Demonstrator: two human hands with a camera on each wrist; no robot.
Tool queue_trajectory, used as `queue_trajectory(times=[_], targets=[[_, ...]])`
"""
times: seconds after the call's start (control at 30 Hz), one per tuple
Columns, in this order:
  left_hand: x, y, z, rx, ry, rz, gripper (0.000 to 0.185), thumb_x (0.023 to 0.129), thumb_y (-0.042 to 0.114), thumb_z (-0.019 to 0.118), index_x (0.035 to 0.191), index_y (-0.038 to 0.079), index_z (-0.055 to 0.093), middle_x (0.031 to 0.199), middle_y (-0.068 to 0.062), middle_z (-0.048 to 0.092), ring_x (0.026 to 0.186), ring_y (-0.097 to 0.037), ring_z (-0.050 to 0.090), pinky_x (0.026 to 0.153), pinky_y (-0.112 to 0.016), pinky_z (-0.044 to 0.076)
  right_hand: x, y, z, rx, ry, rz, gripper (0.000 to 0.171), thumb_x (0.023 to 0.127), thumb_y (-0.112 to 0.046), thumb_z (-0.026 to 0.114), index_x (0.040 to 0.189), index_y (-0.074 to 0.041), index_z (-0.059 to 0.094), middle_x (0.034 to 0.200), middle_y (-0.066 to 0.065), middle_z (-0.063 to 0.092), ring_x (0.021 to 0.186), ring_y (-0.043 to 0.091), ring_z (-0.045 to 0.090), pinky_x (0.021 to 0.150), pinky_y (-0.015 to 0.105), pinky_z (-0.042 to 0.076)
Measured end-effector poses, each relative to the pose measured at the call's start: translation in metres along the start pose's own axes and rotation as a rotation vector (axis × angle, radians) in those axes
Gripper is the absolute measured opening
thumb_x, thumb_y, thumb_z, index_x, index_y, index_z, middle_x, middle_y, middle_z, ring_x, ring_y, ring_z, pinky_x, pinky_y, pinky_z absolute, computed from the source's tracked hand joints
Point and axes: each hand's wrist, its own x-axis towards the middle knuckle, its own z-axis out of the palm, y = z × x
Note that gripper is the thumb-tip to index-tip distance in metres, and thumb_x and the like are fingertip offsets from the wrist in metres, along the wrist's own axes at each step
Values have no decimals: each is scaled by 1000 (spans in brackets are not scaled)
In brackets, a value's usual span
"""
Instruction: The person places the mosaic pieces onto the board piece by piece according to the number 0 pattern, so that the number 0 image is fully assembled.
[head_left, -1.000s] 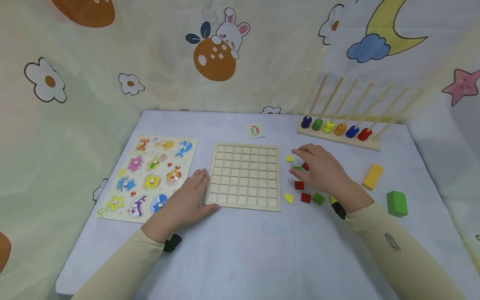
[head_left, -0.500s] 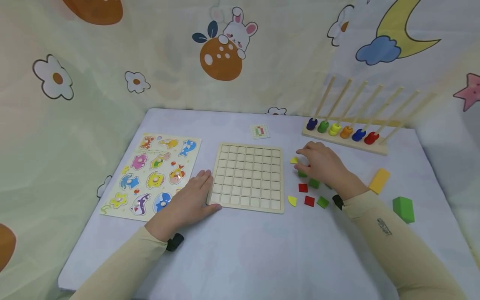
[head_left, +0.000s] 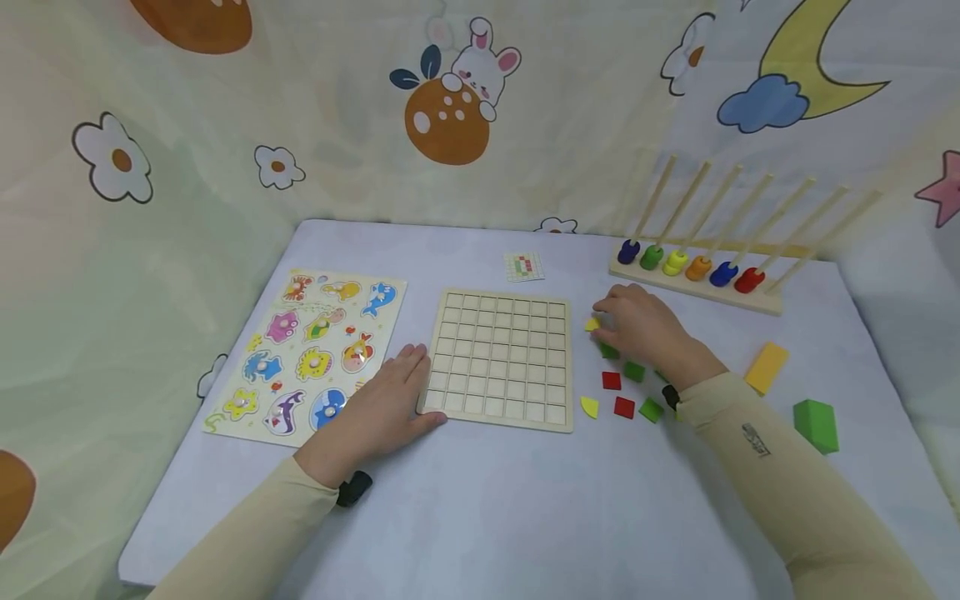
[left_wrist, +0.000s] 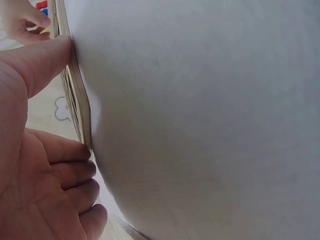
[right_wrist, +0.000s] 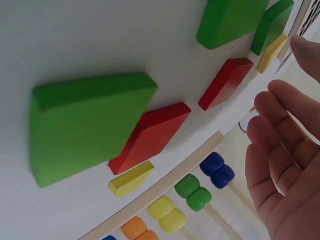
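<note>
The right hand (head_left: 643, 327) hovered with fingers relaxed and spread, gripping nothing, over small coloured tiles (head_left: 624, 407) just right of the grid board (head_left: 501, 358); its fingertips were near a yellow tile (head_left: 592, 323). The left hand (head_left: 381, 409) lay flat, pressing the board's near-left corner. An animal puzzle (head_left: 311, 350) lay further left.
</note>
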Motion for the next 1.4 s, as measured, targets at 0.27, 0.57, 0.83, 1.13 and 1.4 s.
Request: queue_trajectory(times=[0.27,0.57,0.83,1.13,1.4], targets=[[1,0,0,20,3,5,98,96,57,69,162,-3,29,174,-19,21,164,-35,17,133,-51,22,10,-1,-1,-59,-53,22,42,91,-27,83,126,-6,75,121,14,69,111,33,59,100,51,55],[1,0,1,13,-4,-6,98,95,57,70,163,-1,29,175,-18,21,164,-35,17,133,-51,22,10,-3,-4,-1,-76,40,33,91,-21,82,121,-6,78,116,12,71,108,31,59,97,50,55],[1,1,1,6,-5,-17,99,95,57,70,164,0,28,175,-16,20,164,-34,17,133,-50,22,11,-1,1,-14,-65,33,31,91,-21,83,118,-7,78,112,10,71,104,29,58,92,46,55],[0,3,-2,5,-27,-21,99,96,56,70,164,-1,26,175,-17,19,164,-35,15,133,-51,21,10,-2,4,-31,-50,29,29,92,-22,82,116,-7,79,109,9,71,102,28,57,91,45,54],[1,2,0,10,-33,-26,99,95,57,69,164,1,26,176,-16,18,165,-33,15,134,-50,20,9,-7,2,-33,-11,8,30,91,-21,83,118,-7,78,109,8,72,101,27,58,90,44,54]])
